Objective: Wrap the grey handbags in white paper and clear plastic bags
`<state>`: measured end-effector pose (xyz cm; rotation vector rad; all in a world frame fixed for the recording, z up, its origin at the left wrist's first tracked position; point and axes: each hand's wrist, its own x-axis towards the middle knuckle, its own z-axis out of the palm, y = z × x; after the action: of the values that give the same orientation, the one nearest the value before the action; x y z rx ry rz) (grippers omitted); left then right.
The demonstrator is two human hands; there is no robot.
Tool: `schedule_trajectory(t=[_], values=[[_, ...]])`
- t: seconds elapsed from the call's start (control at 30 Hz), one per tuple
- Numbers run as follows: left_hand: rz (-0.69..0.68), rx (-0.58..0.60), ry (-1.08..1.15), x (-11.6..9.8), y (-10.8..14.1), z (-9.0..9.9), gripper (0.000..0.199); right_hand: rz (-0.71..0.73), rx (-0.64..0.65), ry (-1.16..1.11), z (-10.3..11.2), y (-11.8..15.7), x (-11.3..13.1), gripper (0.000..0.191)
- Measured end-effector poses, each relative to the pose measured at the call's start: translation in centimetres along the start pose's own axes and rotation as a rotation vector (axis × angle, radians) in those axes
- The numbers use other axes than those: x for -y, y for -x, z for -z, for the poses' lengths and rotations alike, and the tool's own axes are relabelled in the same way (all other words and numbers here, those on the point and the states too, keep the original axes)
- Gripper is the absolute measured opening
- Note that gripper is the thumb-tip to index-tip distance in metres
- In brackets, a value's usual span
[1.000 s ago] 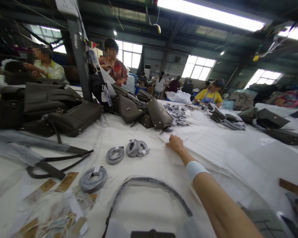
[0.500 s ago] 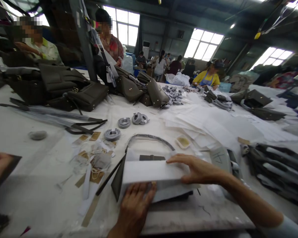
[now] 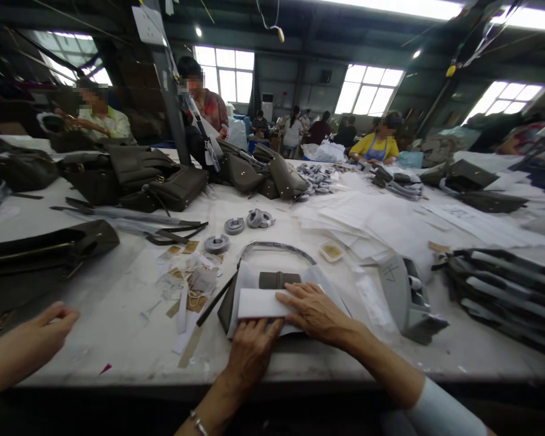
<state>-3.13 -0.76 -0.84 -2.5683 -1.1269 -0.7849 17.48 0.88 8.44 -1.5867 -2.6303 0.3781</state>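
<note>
A dark olive handbag [image 3: 226,316] lies in front of me with its wrapped handle [image 3: 277,245] arched toward the far side. White sheet wrapping [image 3: 247,275] covers part of it, and a flat white pad [image 3: 258,303] rests on top, below a dark strap tab [image 3: 279,279]. My left hand [image 3: 252,351] presses its fingers along the pad's near edge. Across the pad's right end lies my right hand [image 3: 315,312], palm down with fingers stretched out. What is under both palms is hidden.
A co-worker's hand [image 3: 54,321] reaches in at left, near another dark bag [image 3: 49,254]. Scraps and tags [image 3: 195,287], grey coils [image 3: 217,243], a small tray [image 3: 331,251], a grey tape dispenser [image 3: 402,297] and stacked dark bags [image 3: 495,309] surround the work.
My right hand has moved left onto the pad and flattened. The white pad now looks lower and flatter. The co-worker's hand shows without the dark piece seen near it before. The view has shifted.
</note>
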Motion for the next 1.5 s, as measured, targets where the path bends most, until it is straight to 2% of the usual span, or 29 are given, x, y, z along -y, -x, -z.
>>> schedule_trajectory(t=[0.2,0.4,0.8,1.0,1.2,1.33,1.5], values=[[-0.009,-0.022,0.017,0.1,0.2,-0.3,0.03,0.002,-0.09,0.082,-1.3,0.5,0.4,0.044],[0.0,-0.123,0.056,0.3,0.5,-1.2,0.022,-0.035,-0.17,0.065,-1.7,0.9,1.4,0.043],[-0.031,-0.182,0.01,0.7,0.7,-1.2,0.019,0.022,-0.1,0.044,0.5,1.6,1.9,0.042],[-0.042,-0.138,0.045,0.9,0.7,-1.2,0.019,-0.052,-0.135,0.105,-0.2,1.5,2.2,0.044],[-0.021,-0.128,0.072,0.7,0.1,-0.8,0.022,0.036,-0.137,0.143,-0.8,1.2,1.4,0.044],[-0.05,-0.14,0.125,0.5,-0.2,0.5,0.028,0.062,-0.125,0.136,-0.8,0.8,1.6,0.04],[0.003,-0.152,0.194,-0.4,-1.1,5.4,0.03,0.105,-0.105,0.051,-1.5,0.5,1.8,0.044]])
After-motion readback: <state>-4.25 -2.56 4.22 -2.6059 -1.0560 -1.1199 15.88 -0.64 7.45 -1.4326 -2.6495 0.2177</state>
